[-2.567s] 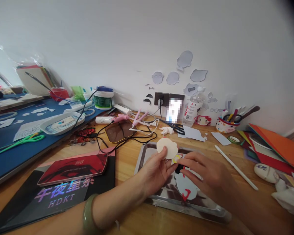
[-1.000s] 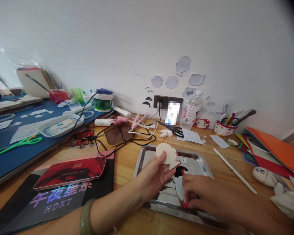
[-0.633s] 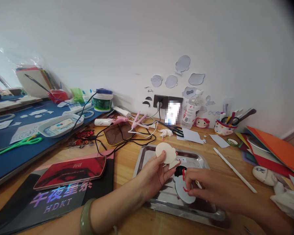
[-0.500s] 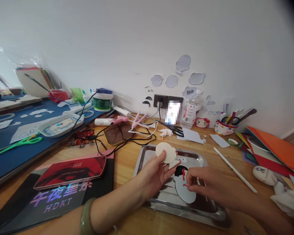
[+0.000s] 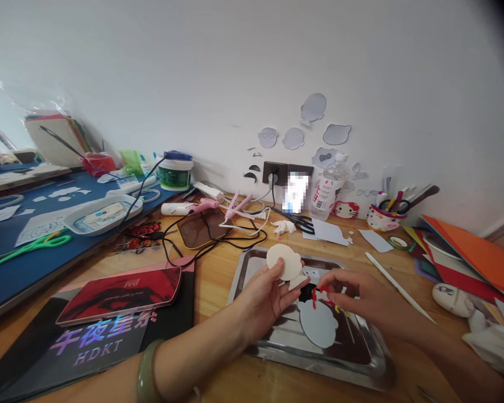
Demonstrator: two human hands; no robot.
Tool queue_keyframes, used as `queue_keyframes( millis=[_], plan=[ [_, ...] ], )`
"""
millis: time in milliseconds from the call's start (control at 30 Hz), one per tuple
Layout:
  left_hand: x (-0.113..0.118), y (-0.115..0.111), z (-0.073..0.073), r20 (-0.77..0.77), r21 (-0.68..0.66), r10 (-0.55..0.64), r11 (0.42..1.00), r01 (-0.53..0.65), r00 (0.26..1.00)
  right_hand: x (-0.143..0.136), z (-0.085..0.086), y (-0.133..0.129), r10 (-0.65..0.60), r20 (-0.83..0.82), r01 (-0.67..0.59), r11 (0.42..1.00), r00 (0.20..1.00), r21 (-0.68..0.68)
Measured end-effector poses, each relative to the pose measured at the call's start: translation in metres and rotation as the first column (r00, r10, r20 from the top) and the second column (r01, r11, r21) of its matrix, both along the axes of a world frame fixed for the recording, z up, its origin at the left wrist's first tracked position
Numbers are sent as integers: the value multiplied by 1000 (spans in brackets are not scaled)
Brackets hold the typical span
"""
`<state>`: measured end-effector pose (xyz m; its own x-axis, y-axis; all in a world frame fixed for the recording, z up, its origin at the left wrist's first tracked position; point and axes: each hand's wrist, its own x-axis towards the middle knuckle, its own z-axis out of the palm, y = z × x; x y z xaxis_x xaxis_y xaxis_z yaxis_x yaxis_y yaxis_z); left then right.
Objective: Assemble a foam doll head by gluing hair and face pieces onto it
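Note:
My left hand [image 5: 262, 291] holds a cream head-shaped cutout [image 5: 284, 261] between thumb and fingers, above the metal tray [image 5: 242, 275]. A small pale tab of it reaches down over my fingers. My right hand [image 5: 355, 288] is over the tray's right part, its fingertips pinched on a small red strip piece [image 5: 315, 298]. Under those fingertips lies a pale grey head-shaped cutout [image 5: 318, 326], with a black piece [image 5: 306, 293] at its upper edge. Something yellow [image 5: 343, 311] shows below my right fingers, too small to name.
Behind the tray stand a plastic bottle [image 5: 328, 193], a pen cup [image 5: 384, 217] and paper pieces [image 5: 331, 232]. A white stylus [image 5: 399, 286] and coloured sheets [image 5: 474, 257] lie to the right. Pink glue guns [image 5: 237, 208] with tangled cables and a red box [image 5: 121, 295] are on the left.
My right hand has lifted slightly up and away from the grey cutout, and the red piece has shifted with its fingers. Yellow bits now show beneath it. My left hand stays put.

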<state>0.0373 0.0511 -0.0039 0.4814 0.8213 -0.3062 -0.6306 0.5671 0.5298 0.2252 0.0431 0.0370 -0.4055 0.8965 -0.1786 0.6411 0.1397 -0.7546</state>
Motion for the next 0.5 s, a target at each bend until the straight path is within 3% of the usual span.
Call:
queue_keyframes(
  millis=[267,500],
  plan=[
    [0,-2,0,7,18,-16,1000,16,1000,2,-9,7,-132,-271,110,989,953,-96],
    [2,-4,5,-30,-6,-7,1000,7,1000,-3,-15,4,-250,-352,238,968,902,-77]
  ],
)
